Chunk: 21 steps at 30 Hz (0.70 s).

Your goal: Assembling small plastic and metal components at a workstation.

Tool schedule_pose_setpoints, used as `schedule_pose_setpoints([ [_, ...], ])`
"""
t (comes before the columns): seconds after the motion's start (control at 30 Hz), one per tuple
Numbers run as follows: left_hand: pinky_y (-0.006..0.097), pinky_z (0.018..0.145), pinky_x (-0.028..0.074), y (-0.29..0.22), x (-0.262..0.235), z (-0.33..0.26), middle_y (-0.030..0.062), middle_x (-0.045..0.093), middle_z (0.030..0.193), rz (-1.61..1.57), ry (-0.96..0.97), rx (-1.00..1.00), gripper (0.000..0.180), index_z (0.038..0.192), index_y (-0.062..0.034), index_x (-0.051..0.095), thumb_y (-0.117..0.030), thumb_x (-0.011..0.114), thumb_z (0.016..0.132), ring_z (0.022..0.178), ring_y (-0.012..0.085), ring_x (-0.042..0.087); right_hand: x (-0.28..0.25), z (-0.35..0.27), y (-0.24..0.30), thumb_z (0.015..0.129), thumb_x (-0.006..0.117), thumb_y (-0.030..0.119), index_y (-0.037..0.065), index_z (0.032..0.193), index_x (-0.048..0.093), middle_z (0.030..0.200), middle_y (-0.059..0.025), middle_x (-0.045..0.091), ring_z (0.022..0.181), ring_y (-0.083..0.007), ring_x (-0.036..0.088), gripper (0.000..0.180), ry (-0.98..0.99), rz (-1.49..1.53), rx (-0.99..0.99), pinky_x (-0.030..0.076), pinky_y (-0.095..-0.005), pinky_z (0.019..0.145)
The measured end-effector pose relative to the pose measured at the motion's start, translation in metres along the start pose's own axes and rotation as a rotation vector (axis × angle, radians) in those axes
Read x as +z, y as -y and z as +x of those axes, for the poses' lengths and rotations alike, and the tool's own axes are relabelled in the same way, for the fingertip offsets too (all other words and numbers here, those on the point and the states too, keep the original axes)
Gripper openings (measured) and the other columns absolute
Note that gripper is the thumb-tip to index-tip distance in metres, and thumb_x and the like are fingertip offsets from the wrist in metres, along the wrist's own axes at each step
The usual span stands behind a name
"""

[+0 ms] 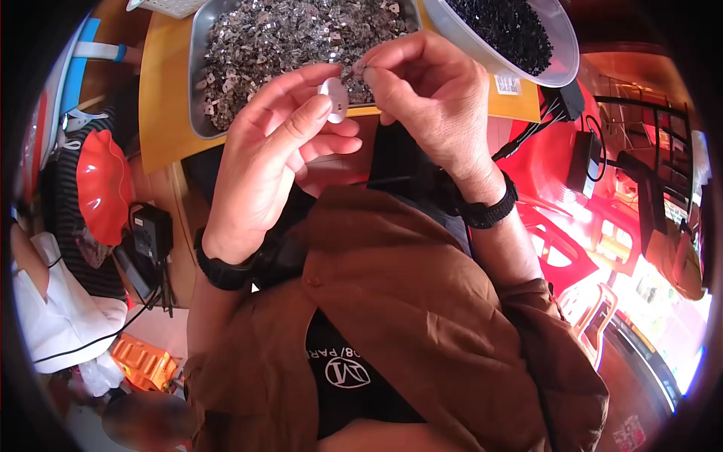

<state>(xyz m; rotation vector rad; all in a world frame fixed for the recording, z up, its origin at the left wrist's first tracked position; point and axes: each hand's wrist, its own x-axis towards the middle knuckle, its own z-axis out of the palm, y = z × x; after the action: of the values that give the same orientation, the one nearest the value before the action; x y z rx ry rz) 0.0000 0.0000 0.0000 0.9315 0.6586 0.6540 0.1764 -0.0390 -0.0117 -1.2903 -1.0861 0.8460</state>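
Reading from left to right, the view shows an orange-red dish (102, 188) with a scalloped rim, and below it an orange plastic basket (143, 361). A black power adapter (152, 230) with a cable lies just right of the dish. Next comes a yellow board (167, 83), bearing a metal tray (196, 90) heaped with small, shiny metal pieces. Before the tray's near edge, the left hand (260, 162) is raised, its thumb and index finger closed on a pale disc (334, 99) held tilted on edge; its other fingers are spread and loosely curled. Just beside the disc, the right hand (437, 105) has its thumb and index finger pinched together on a small grey piece (359, 69), whose outline is hard to make out against the tray's contents. Beyond this hand stands a translucent tub (566, 45) of small black parts. At right is a red chair (553, 241).
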Motion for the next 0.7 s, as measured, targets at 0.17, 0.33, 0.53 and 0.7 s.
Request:
schedule_pose_setpoints([
  [0.17,0.033,0.076,0.054,0.002,0.002,-0.001,0.0115,0.062,0.098,-0.061,0.041,-0.065,0.037,0.126,0.0015,0.045,-0.020,0.045,0.096,0.083,0.0201,0.064,0.002,-0.007,0.000,0.081,0.060,-0.003,-0.003,0.092,0.060,0.087,-0.0056,0.063,0.068,-0.0052,0.058,0.011,0.029,-0.019,-0.036,0.049,-0.0176,0.054],
  [0.33,0.033,0.077,0.054,0.006,-0.006,0.000,0.0105,0.061,0.099,-0.179,0.097,-0.072,0.039,0.123,0.0025,0.049,-0.026,0.046,0.096,0.086,0.0196,0.063,0.001,-0.006,-0.001,0.077,0.063,-0.001,0.003,0.093,0.066,0.081,-0.0032,0.063,0.065,-0.0058,0.059,0.017,0.043,-0.069,-0.177,0.048,-0.0192,0.055],
  [0.53,0.035,0.076,0.054,0.009,-0.009,-0.002,0.0118,0.061,0.103,-0.201,0.128,-0.028,0.040,0.125,0.0027,0.047,-0.026,0.043,0.097,0.087,0.0200,0.062,-0.002,-0.011,0.003,0.073,0.069,0.003,0.007,0.086,0.069,0.075,-0.0054,0.063,0.059,-0.0136,0.060,0.013,0.031,-0.202,-0.292,0.049,-0.0244,0.054],
  [0.7,0.035,0.076,0.054,0.006,-0.005,-0.007,0.0126,0.061,0.105,-0.125,0.126,0.006,0.040,0.126,0.0030,0.046,-0.025,0.045,0.096,0.088,0.0192,0.062,-0.010,-0.014,0.015,0.072,0.071,0.005,0.008,0.084,0.069,0.078,-0.0061,0.064,0.064,-0.0174,0.062,0.012,0.064,-0.331,-0.362,0.050,-0.0265,0.056],
])
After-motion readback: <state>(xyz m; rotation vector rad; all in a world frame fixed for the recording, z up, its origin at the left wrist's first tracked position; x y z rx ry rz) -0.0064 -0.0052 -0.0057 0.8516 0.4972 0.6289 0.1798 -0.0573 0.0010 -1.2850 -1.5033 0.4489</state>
